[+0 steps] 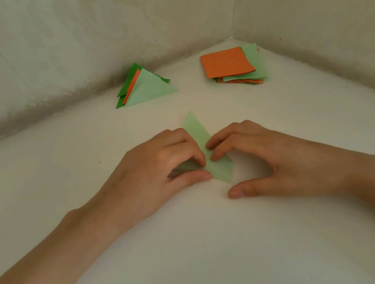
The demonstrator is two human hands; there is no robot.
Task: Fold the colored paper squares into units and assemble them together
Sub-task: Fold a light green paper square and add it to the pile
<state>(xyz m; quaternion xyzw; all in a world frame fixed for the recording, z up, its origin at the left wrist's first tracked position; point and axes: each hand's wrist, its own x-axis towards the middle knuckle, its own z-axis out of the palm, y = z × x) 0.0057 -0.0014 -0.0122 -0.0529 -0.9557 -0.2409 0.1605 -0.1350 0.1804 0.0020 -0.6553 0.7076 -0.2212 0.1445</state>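
Light-green folded paper point(196, 129) mid-surface point(200, 251), both hands on it.
L hand point(158, 169) pinches its left side; R hand point(273, 159) presses w/ fingertips (thumb apart). Folded triangles point(147, 87) & paper squares stack point(227, 62) behind.

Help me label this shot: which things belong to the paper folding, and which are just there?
Job: light green paper, pinched by the left hand, pressed by the right hand; pile of folded triangles; stack of unfolded squares.
Just there: white table; walls.
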